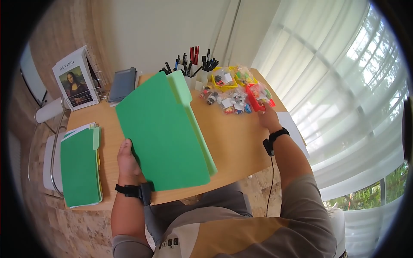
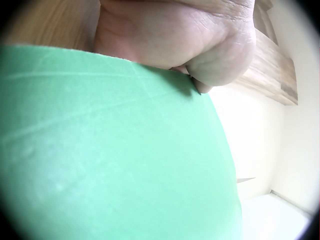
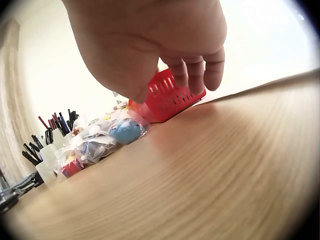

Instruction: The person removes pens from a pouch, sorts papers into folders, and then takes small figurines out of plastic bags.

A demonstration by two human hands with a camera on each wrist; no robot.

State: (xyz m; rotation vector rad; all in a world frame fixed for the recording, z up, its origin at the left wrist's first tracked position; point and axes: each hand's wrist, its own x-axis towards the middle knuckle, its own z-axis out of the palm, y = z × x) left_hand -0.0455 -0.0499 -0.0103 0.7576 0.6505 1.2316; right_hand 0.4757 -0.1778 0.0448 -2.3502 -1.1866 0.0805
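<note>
A green folder point(image 1: 165, 133) stands tilted above the table, its lighter inner flap and tab showing along the right side. My left hand point(image 1: 129, 161) grips its lower left edge, thumb on the front face; in the left wrist view the hand point(image 2: 175, 40) curls over the edge of the pale green sheet point(image 2: 120, 150). At the table's right side, my right hand point(image 1: 269, 119) is at the near end of a red basket point(image 1: 254, 99). The right wrist view has thumb and bent fingers of that hand point(image 3: 150, 40) about the perforated red basket point(image 3: 170, 100), whose base rests on the table.
Bagged small items point(image 1: 234, 102) lie left of the red basket, with yellow baskets point(image 1: 223, 86) behind. Pen cups point(image 1: 191, 81) stand at the back. A green folder stack point(image 1: 79, 170) lies far left, near a Da Vinci book point(image 1: 76, 81) in a wire rack. White paper point(image 1: 292, 129) lies right.
</note>
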